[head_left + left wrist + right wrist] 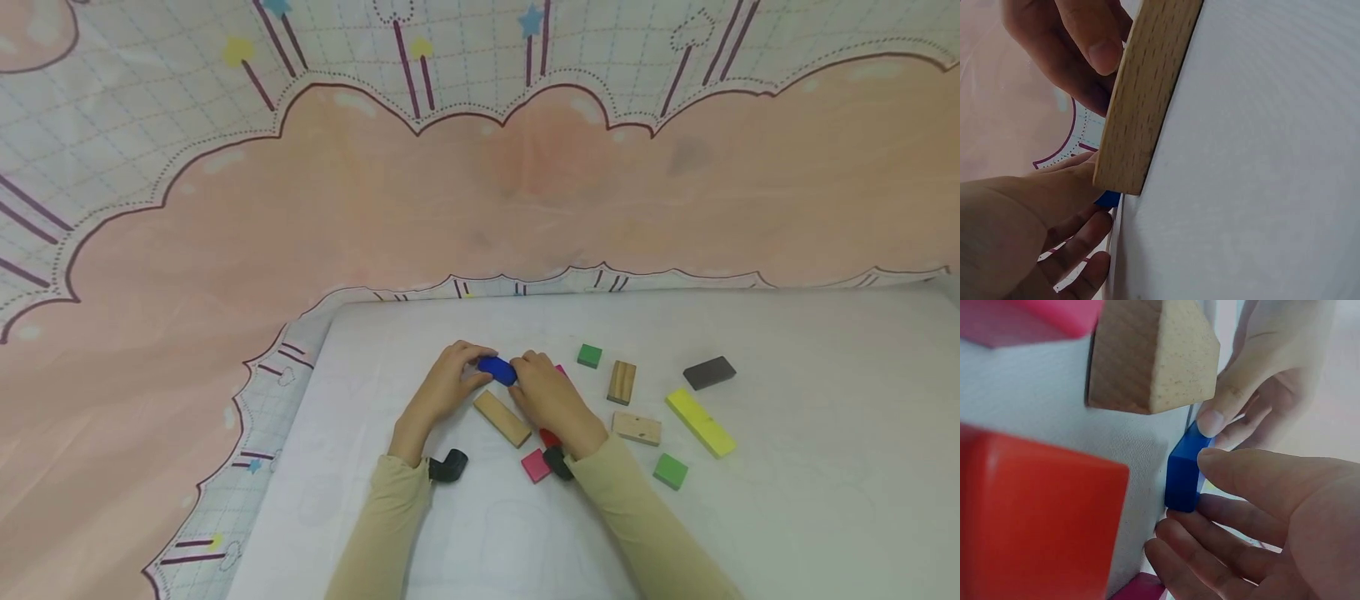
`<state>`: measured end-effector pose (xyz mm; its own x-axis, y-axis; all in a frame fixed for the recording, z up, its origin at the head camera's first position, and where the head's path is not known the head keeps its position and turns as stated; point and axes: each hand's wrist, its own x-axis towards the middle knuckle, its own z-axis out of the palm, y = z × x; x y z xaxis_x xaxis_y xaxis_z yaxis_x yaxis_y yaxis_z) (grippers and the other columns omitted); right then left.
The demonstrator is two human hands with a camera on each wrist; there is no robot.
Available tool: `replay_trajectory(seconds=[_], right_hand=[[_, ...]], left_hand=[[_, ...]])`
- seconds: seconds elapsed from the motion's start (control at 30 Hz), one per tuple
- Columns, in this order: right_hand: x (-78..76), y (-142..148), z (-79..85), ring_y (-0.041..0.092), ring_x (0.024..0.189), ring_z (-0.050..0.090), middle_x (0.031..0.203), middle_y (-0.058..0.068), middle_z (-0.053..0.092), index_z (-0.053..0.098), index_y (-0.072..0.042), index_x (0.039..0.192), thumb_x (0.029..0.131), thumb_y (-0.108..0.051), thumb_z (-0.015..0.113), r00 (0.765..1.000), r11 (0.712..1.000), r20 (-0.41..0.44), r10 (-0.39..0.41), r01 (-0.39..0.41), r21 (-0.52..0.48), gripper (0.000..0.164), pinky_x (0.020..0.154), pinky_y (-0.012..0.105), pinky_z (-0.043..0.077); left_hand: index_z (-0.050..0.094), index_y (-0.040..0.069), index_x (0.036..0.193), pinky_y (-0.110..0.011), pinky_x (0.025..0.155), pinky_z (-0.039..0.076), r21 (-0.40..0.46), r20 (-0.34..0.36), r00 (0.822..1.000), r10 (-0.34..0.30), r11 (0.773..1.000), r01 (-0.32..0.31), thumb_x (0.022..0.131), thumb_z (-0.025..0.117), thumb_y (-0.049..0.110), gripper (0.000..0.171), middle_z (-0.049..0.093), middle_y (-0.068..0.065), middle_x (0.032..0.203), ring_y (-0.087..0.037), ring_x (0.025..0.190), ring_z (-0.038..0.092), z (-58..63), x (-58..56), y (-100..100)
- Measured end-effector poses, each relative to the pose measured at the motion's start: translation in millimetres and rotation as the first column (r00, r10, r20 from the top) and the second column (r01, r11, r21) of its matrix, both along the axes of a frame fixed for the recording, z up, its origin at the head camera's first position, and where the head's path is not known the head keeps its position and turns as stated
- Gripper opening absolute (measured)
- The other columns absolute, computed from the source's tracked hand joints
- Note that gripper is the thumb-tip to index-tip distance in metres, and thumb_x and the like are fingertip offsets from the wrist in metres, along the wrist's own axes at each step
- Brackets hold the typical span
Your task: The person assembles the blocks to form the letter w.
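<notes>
A blue block (pixel 497 370) lies between my two hands on the white table. At its left end my left hand (pixel 446 379) grips it between thumb and fingers. My right hand (pixel 551 400) pinches the other end; in the right wrist view both thumbs touch the blue block (pixel 1185 472). Nearest below the hands is a long wooden block (pixel 502 419), which largely hides the blue block (pixel 1108 199) in the left wrist view. Beside my right wrist a red block (pixel 550 437) is partly covered. A magenta piece (pixel 1141 589) shows beneath my right fingers.
Close to the right wrist sits a pink block (pixel 536 466). Further right lie two green blocks, one at the back (pixel 589 356), a grooved wooden block (pixel 622 382), a plain wooden block (pixel 637 428), a yellow block (pixel 701 423) and a dark block (pixel 709 372).
</notes>
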<state>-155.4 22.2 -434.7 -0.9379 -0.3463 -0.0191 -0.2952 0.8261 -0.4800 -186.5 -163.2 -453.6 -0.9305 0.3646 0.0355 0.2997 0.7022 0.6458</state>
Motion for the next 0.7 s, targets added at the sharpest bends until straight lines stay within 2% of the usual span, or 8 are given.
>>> replay_trajectory(seconds=[0.7], right_hand=[[-5.8, -5.9, 1.5, 0.028, 0.104, 0.058, 0.113, 0.016, 0.063, 0.062, 0.001, 0.123, 0.097, -0.019, 0.065, 0.999, 0.998, 0.013, -0.053, 0.052, 0.018, 0.034, 0.094, 0.043, 0.054]], left_hand=[[0.067, 0.009, 0.124, -0.040, 0.093, 0.050, 0.026, -0.025, 1.000, 0.012, 1.000, -0.011, 0.091, 0.072, 0.012, 0.034, 0.063, -0.008, 0.111, -0.022, 0.102, 0.061, -3.7, -0.6, -1.5]])
